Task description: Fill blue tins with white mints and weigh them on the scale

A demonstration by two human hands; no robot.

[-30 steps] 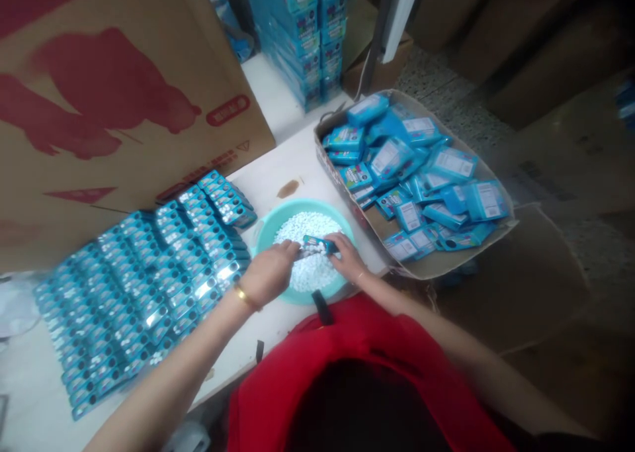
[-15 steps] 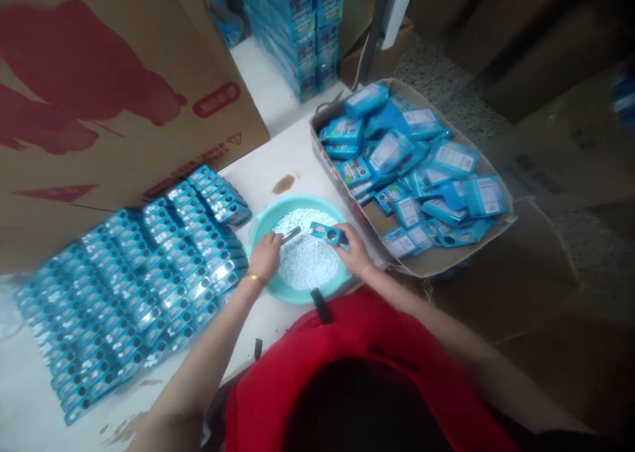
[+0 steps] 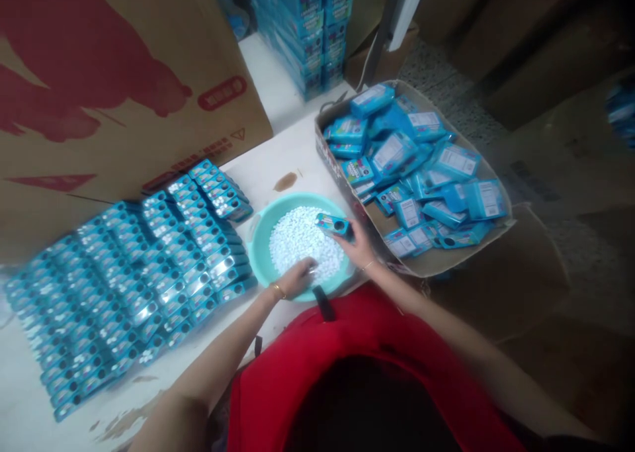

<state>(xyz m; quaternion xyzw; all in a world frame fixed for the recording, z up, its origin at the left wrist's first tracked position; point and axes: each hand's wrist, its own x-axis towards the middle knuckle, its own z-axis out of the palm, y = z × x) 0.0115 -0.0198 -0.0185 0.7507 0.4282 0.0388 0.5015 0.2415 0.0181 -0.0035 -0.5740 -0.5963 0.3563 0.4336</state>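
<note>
Small blue printed oblong box (image 3: 326,224) gripped in the right hand (image 3: 360,245) above white pellets (image 3: 295,235) in a round mint-green plastic basin (image 3: 258,257).
Its long axis runs left to right, dark-spotted end toward the gripping fingers; probably light, smooth and crushable, best pinched gently by its sides. The left hand (image 3: 297,276) curls at the pellets; whether it holds anything, I cannot tell.

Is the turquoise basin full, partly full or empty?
Partly full: white pellets spread across the basin, leaving some inner wall uncovered.
</note>
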